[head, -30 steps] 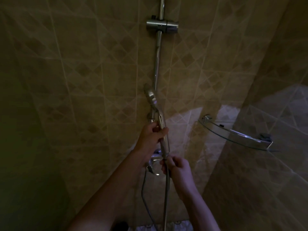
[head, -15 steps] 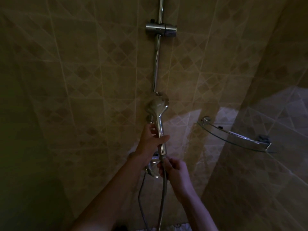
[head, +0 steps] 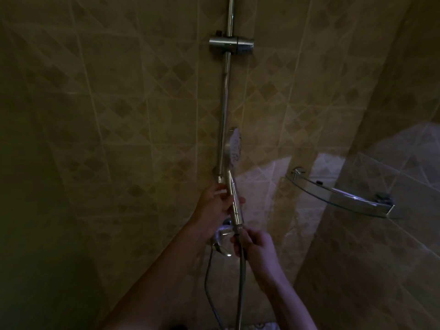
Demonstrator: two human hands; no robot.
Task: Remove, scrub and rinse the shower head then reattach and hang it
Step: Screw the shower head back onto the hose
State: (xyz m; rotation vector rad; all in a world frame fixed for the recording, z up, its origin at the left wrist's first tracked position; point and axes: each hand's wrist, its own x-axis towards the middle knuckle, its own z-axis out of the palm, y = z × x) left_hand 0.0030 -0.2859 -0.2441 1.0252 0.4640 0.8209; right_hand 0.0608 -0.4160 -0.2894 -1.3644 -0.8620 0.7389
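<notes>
We note our left hand [head: 215, 206] closed around the shower head [head: 234, 148] handle beside the rail [head: 225, 103]; our right hand [head: 256, 246] pinches the hose [head: 241, 282] just below it.

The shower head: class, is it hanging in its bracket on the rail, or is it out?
Out. The bracket sits empty high on the rail, while the left hand holds the shower head by its handle well below.

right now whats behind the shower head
Behind the shower head the chrome slide rail runs up the tiled wall to the empty holder. The rail's lower mount shows partly; the left hand covers what is below it.
</notes>
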